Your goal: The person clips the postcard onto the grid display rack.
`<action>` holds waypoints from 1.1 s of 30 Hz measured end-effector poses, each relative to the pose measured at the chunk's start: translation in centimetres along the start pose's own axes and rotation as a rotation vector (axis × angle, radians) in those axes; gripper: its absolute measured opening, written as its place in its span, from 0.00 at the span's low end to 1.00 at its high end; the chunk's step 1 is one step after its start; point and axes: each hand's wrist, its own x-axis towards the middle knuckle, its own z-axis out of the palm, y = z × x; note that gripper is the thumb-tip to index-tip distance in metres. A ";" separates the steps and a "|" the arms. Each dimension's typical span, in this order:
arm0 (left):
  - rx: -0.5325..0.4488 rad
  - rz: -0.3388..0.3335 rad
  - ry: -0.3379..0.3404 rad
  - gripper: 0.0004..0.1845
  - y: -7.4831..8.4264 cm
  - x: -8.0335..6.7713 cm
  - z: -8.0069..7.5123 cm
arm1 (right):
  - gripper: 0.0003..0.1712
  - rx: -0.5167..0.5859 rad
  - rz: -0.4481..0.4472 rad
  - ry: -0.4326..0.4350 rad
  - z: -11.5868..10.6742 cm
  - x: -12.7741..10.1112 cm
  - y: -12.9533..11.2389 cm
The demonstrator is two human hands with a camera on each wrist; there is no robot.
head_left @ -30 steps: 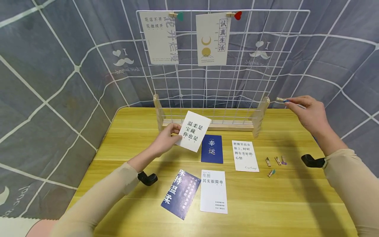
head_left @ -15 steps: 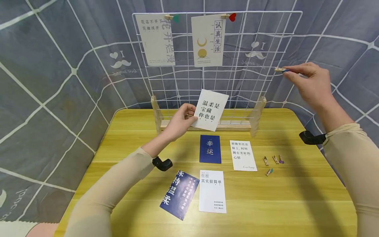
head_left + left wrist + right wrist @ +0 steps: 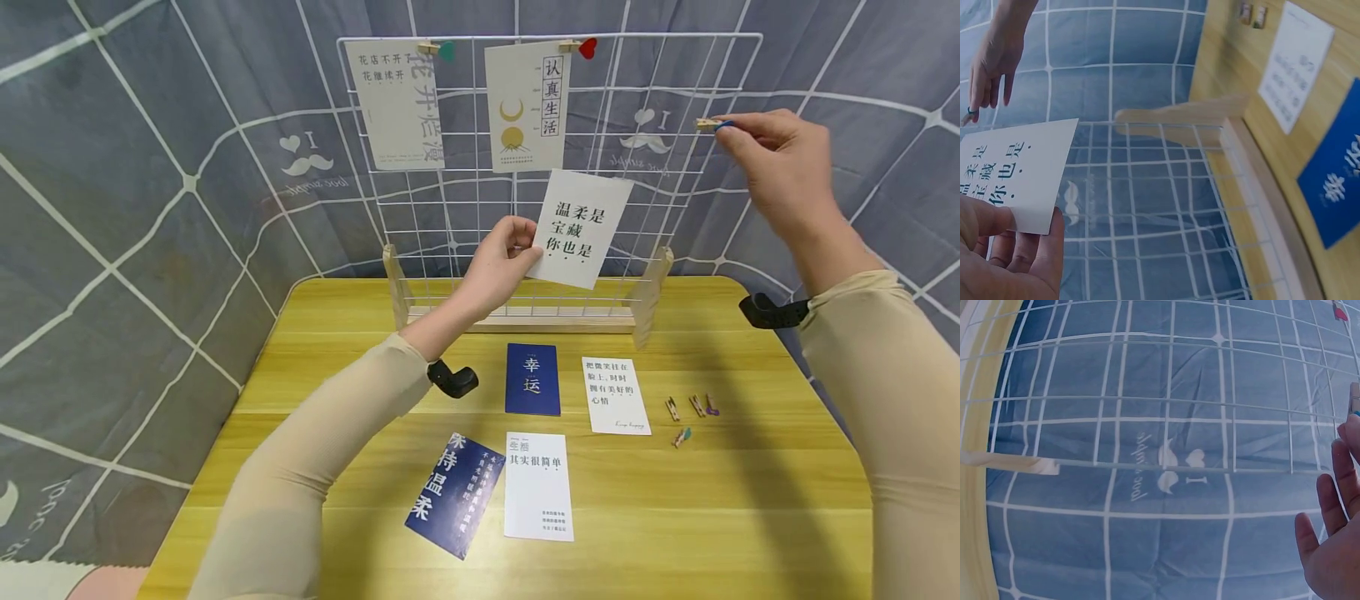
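Observation:
My left hand [image 3: 501,262] pinches the lower left corner of a white card with black characters [image 3: 581,227], held up in front of the white wire grid [image 3: 667,179]. The left wrist view shows that same card [image 3: 1013,172] between thumb and fingers [image 3: 1019,262]. My right hand [image 3: 772,162] is raised near the grid's upper right and pinches a small wooden clothespin with a blue tip [image 3: 711,125]. In the right wrist view only its fingers [image 3: 1335,531] show before the grid [image 3: 1166,400].
Two cards [image 3: 396,104] [image 3: 527,104] hang clipped at the grid's top. On the yellow table [image 3: 750,500] lie two blue cards [image 3: 533,379] [image 3: 456,492], two white cards [image 3: 540,485] [image 3: 615,394] and several small clothespins [image 3: 690,412]. Grey patterned fabric [image 3: 150,208] surrounds the table.
Both hands have risen. The left carried the white card up and to the right, from over the table to in front of the grid. The right lifted the clothespin higher beside the grid.

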 end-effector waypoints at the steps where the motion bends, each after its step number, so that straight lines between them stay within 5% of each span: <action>1: -0.009 0.005 0.005 0.13 0.2 0.3 0.2 | 0.14 0.016 -0.001 0.010 0.0 0.2 -0.1; 12: -0.125 0.006 0.077 0.12 2.4 3.8 2.3 | 0.09 0.151 -0.006 0.085 -0.4 1.7 -1.0; 24: -0.084 0.035 0.114 0.13 4.9 6.2 4.2 | 0.11 -0.118 0.010 0.038 -1.2 3.1 -2.3; 33: -0.060 0.023 0.126 0.12 6.7 7.7 5.4 | 0.05 -0.162 0.038 0.002 -1.5 3.4 -3.2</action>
